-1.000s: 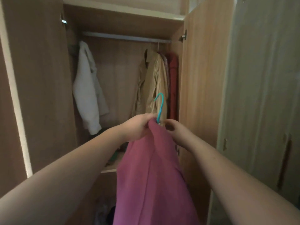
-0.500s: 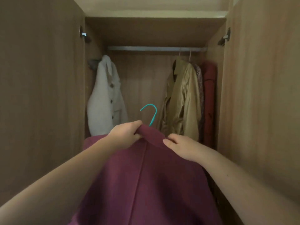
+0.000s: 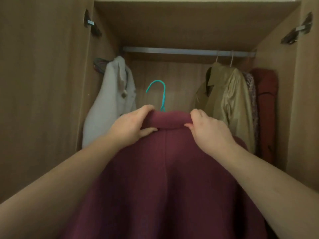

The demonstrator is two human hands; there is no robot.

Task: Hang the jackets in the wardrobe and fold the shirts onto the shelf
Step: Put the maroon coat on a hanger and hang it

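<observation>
change: maroon wool jacket (image 3: 165, 169) higher than half a second ago; teal wire hanger hook (image 3: 161, 94) nearer the metal rail (image 3: 181, 50), not on it.
left grip (image 3: 131, 126): clamped on collar's 9 o'clock end.
right grip (image 3: 208, 130): pinching collar's 3 o'clock end.
wardrobe: brown wooden wardrobe (image 3: 43, 83), doors open; white buttoned coat (image 3: 112, 104) hanging at 10 o'clock, olive satin jacket (image 3: 222, 95) and red garment (image 3: 265, 109) at 2 o'clock.

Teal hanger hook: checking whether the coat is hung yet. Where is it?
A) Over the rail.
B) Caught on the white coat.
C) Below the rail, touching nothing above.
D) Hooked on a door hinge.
C: the hook sticks up from the collar of the maroon coat, clearly below the rail.
</observation>
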